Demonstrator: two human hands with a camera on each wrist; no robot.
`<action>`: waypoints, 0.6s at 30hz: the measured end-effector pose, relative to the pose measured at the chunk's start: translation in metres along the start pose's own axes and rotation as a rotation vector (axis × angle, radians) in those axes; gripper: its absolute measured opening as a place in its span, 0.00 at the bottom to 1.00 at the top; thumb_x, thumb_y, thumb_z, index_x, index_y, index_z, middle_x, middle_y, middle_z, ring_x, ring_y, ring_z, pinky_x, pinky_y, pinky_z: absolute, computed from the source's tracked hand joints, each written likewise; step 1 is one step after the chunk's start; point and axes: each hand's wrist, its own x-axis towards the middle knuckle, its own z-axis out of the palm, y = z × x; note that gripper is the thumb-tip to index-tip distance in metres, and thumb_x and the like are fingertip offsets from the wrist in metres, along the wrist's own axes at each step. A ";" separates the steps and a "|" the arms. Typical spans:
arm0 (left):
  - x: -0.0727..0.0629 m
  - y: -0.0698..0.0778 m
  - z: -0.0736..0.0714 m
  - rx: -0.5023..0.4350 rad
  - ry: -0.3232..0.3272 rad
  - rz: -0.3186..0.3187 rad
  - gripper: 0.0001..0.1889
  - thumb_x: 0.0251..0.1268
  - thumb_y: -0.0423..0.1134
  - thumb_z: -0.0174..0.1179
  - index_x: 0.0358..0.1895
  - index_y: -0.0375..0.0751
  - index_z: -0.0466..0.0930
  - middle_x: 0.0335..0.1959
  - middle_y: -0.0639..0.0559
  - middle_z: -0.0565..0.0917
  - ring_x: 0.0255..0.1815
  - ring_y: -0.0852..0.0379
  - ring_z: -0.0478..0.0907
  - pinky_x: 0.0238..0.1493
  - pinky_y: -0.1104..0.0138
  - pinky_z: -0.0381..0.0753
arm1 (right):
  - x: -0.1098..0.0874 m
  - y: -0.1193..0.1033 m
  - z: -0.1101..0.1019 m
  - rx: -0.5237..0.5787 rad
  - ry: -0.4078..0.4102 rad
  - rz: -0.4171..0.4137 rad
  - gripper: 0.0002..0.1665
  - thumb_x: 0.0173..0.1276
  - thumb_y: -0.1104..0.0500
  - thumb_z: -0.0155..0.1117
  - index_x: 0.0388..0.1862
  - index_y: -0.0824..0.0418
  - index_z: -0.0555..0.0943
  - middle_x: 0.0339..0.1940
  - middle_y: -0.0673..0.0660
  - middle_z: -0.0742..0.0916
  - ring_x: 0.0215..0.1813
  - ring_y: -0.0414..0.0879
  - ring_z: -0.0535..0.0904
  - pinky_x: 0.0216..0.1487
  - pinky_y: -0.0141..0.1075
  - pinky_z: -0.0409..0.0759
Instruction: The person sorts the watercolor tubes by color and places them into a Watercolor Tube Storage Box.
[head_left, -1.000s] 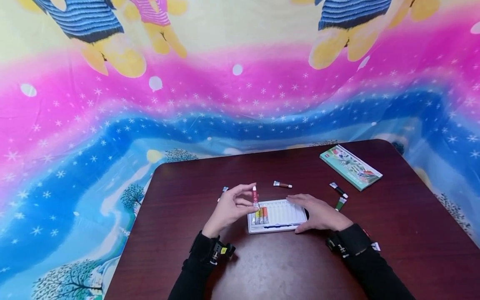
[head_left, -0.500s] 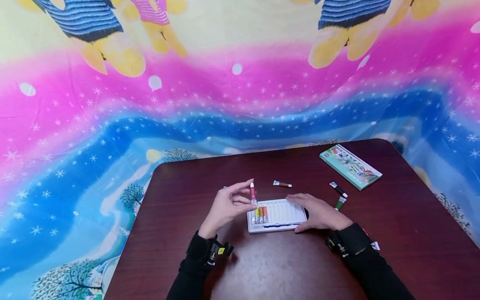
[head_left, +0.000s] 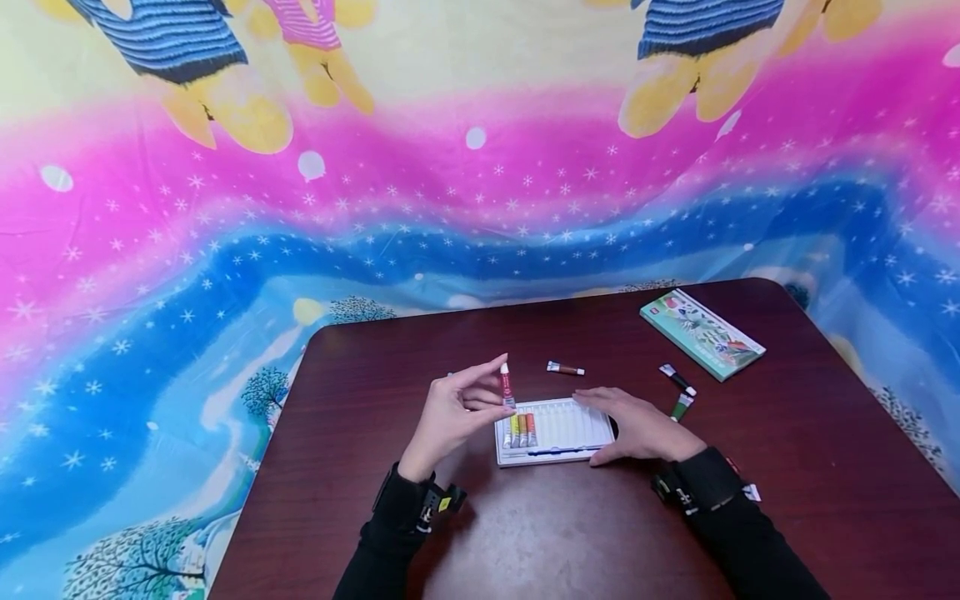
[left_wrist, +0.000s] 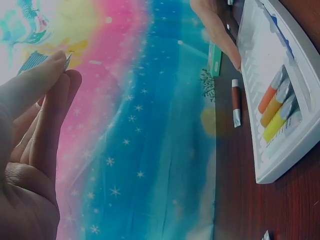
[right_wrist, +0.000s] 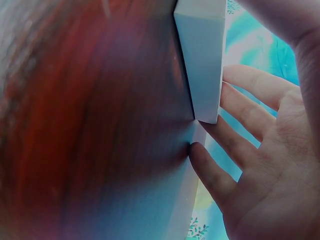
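My left hand (head_left: pixel 457 417) pinches a small red paint tube (head_left: pixel 506 385) between thumb and fingers, white cap up, over the left end of a white paint tray (head_left: pixel 573 425). In the left wrist view only the tube's silvery end (left_wrist: pixel 68 61) peeks out of the fingertips. Several paint tubes (head_left: pixel 522 429) in yellow, ochre and orange lie side by side in the tray's left slots; a blue brush (head_left: pixel 566 452) runs along its near side. My right hand (head_left: pixel 637 427) rests at the tray's right end, fingers extended (right_wrist: pixel 240 140) and touching its edge, thumb by the near corner.
A brown tube (head_left: pixel 566 368) lies behind the tray. Black (head_left: pixel 678 379) and green (head_left: pixel 682 407) tubes lie to its right, another tube (head_left: pixel 750 492) beside my right wrist. At the back right lies a flat mint-green box (head_left: pixel 701 333). A patterned cloth (head_left: pixel 480 208) hangs behind the table.
My left hand has shifted slightly left and up with the red paint tube, mostly in the first half second. The right hand and the tray have stayed in place.
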 end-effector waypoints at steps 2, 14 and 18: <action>0.000 0.000 0.000 -0.007 -0.001 -0.007 0.38 0.55 0.29 0.77 0.71 0.56 0.78 0.46 0.43 0.88 0.39 0.56 0.90 0.45 0.62 0.90 | 0.000 -0.001 0.000 0.003 0.001 -0.003 0.60 0.52 0.39 0.85 0.80 0.55 0.68 0.76 0.61 0.74 0.72 0.59 0.71 0.65 0.59 0.78; 0.001 -0.015 0.029 0.209 -0.029 -0.136 0.24 0.63 0.33 0.73 0.63 0.42 0.83 0.41 0.44 0.91 0.38 0.58 0.90 0.41 0.70 0.88 | 0.001 -0.002 0.002 -0.007 0.007 0.002 0.60 0.51 0.38 0.85 0.80 0.54 0.68 0.76 0.61 0.74 0.72 0.59 0.71 0.65 0.59 0.78; 0.001 -0.024 0.046 0.391 -0.072 -0.166 0.19 0.65 0.35 0.71 0.59 0.39 0.85 0.39 0.47 0.90 0.38 0.59 0.90 0.41 0.72 0.87 | 0.002 -0.003 0.001 -0.011 0.009 0.010 0.61 0.51 0.38 0.85 0.80 0.54 0.68 0.76 0.62 0.74 0.72 0.60 0.72 0.63 0.59 0.78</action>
